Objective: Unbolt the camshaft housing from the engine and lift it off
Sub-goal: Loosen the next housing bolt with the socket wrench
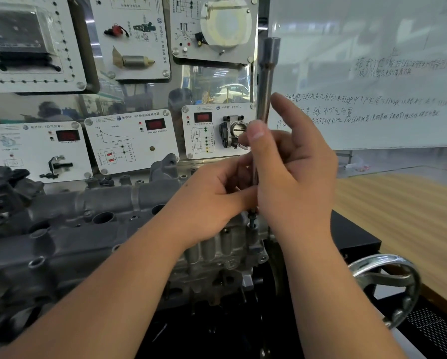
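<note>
Pinching the long steel extension bar (pixel 265 99) at centre frame, both hands (pixel 292 174) spin a bolt (pixel 252 219); the grey cast-aluminium camshaft housing (pixel 69 229) looks heavy, rigid, best lifted by its ends.

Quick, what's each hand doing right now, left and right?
Left hand: closed around the lower extension bar.
Right hand: closed on the same bar, thumb and fingers pinching it higher up.

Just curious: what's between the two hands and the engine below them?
In the head view, a long socket tool, held upright by both hands, reaching down to a bolt.
</note>
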`<action>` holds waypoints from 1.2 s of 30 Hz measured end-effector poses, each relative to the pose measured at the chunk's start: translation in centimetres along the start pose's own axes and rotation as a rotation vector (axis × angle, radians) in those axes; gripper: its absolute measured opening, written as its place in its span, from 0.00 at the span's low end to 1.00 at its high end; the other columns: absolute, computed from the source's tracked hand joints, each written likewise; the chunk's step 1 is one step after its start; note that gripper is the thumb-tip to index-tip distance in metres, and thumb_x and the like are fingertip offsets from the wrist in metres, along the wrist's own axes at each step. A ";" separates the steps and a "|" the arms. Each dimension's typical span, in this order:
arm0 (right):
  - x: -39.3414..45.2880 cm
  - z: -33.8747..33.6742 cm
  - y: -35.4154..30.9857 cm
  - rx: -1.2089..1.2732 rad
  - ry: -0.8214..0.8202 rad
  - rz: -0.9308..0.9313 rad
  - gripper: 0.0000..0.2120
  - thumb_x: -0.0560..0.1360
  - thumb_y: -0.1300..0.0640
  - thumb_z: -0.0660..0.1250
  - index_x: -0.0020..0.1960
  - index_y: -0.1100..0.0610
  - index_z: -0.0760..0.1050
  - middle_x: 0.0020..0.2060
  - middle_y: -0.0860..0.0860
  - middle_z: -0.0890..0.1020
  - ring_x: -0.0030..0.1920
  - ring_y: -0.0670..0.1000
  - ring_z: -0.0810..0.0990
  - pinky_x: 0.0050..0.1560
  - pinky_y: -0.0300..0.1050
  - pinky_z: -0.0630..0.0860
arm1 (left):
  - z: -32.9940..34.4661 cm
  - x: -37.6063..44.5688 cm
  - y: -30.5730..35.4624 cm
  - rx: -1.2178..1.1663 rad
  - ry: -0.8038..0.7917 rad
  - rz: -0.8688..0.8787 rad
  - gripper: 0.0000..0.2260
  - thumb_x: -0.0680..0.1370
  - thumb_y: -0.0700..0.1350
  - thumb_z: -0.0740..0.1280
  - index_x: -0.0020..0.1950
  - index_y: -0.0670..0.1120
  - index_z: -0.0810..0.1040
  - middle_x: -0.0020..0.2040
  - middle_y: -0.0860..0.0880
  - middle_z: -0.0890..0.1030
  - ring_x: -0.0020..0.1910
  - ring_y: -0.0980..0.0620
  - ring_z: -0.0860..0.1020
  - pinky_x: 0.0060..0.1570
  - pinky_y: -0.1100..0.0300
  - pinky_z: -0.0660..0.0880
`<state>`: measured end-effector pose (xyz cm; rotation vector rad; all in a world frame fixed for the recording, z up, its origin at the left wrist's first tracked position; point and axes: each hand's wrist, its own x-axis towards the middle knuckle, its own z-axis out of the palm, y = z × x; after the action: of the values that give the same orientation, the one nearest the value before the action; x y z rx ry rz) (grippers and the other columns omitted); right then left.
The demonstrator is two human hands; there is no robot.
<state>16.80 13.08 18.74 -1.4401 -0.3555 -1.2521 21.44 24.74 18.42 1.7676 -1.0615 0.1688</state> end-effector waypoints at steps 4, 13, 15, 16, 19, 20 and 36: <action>-0.2 0.2 0.2 -0.068 0.038 -0.051 0.10 0.79 0.52 0.70 0.59 0.50 0.83 0.42 0.41 0.85 0.44 0.44 0.84 0.46 0.44 0.81 | 0.0 0.0 -0.3 0.058 0.036 -0.012 0.15 0.75 0.50 0.70 0.58 0.43 0.80 0.49 0.41 0.85 0.49 0.38 0.83 0.51 0.38 0.80; 0.1 0.0 0.5 -0.034 -0.005 0.022 0.18 0.80 0.48 0.67 0.68 0.51 0.78 0.46 0.43 0.86 0.46 0.45 0.85 0.48 0.49 0.82 | 0.0 0.0 0.0 0.074 0.017 -0.025 0.10 0.77 0.53 0.67 0.53 0.50 0.83 0.48 0.46 0.86 0.49 0.42 0.83 0.52 0.40 0.79; 0.0 0.1 0.4 -0.024 -0.017 0.013 0.16 0.78 0.47 0.70 0.63 0.51 0.80 0.44 0.44 0.85 0.44 0.46 0.84 0.46 0.49 0.82 | 0.1 -0.1 0.1 0.082 0.021 -0.029 0.12 0.76 0.52 0.68 0.55 0.48 0.81 0.49 0.44 0.85 0.50 0.38 0.83 0.52 0.36 0.78; -0.1 0.1 0.4 -0.018 -0.007 0.007 0.11 0.78 0.47 0.70 0.58 0.49 0.81 0.43 0.44 0.85 0.43 0.46 0.84 0.45 0.48 0.81 | 0.1 -0.1 0.1 0.076 0.031 -0.034 0.14 0.75 0.53 0.69 0.57 0.47 0.81 0.50 0.43 0.85 0.51 0.37 0.83 0.52 0.35 0.78; -0.2 0.0 0.2 -0.081 0.031 -0.079 0.04 0.80 0.50 0.67 0.47 0.45 0.80 0.36 0.47 0.81 0.40 0.49 0.82 0.40 0.44 0.77 | 0.1 -0.1 0.2 0.058 0.038 -0.045 0.14 0.76 0.54 0.68 0.55 0.47 0.82 0.48 0.44 0.85 0.48 0.40 0.83 0.52 0.35 0.78; -0.1 0.0 0.3 -0.083 0.025 -0.080 0.07 0.81 0.51 0.66 0.45 0.48 0.80 0.34 0.48 0.81 0.39 0.49 0.82 0.38 0.44 0.77 | 0.2 -0.1 0.3 0.052 0.029 -0.050 0.12 0.77 0.55 0.67 0.53 0.50 0.82 0.46 0.45 0.85 0.46 0.42 0.82 0.53 0.37 0.78; -0.3 0.5 0.6 0.046 0.087 0.018 0.13 0.80 0.54 0.66 0.62 0.56 0.82 0.46 0.45 0.87 0.45 0.43 0.85 0.47 0.42 0.81 | 0.1 -0.1 0.4 0.042 0.028 -0.078 0.11 0.80 0.56 0.63 0.53 0.53 0.83 0.46 0.47 0.85 0.43 0.48 0.81 0.51 0.45 0.79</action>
<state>17.35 13.40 18.33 -1.3426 -0.3092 -1.2798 21.02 24.67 18.55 1.8362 -0.9740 0.1685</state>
